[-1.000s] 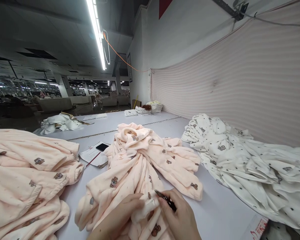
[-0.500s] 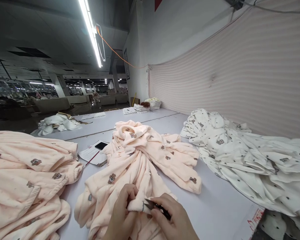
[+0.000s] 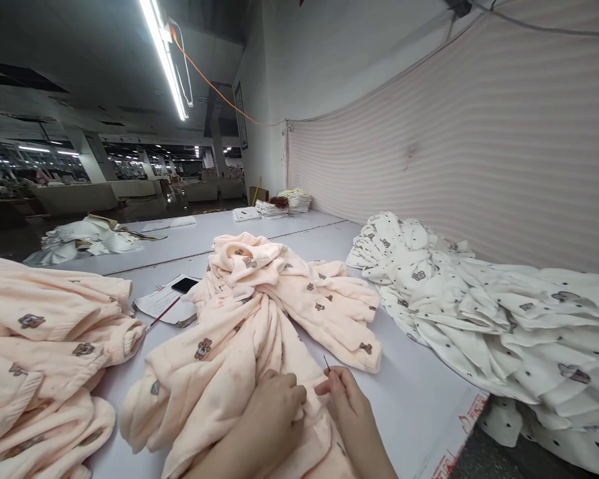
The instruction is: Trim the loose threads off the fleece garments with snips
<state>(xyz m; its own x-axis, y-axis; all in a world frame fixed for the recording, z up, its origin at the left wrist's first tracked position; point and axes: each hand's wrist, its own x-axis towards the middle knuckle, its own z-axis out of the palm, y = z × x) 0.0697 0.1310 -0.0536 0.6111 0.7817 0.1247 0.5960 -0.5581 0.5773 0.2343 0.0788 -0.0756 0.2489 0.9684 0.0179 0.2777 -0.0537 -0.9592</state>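
Note:
A peach fleece garment with small bear prints point(image 3: 259, 313) lies bunched on the grey table point(image 3: 419, 399) in front of me. My left hand point(image 3: 272, 416) rests on its near folds with the fingers curled and pressed into the cloth. Just to its right, my right hand point(image 3: 347, 406) is closed around small dark thread snips point(image 3: 326, 362); only the thin tip shows above the fingers, pointing up and away. The two hands almost touch over the garment.
A pile of peach garments point(image 3: 44, 346) fills the left. White printed garments point(image 3: 479, 313) are heaped at the right along a striped cloth wall. Papers, a phone point(image 3: 184, 285) and a red pen point(image 3: 162, 314) lie behind the garment. Folded stacks point(image 3: 279, 203) sit far back.
The view has swung right and down. My left hand let go of the pinched fold and now lies on the cloth; my right hand turned, so the snips point up rather than left.

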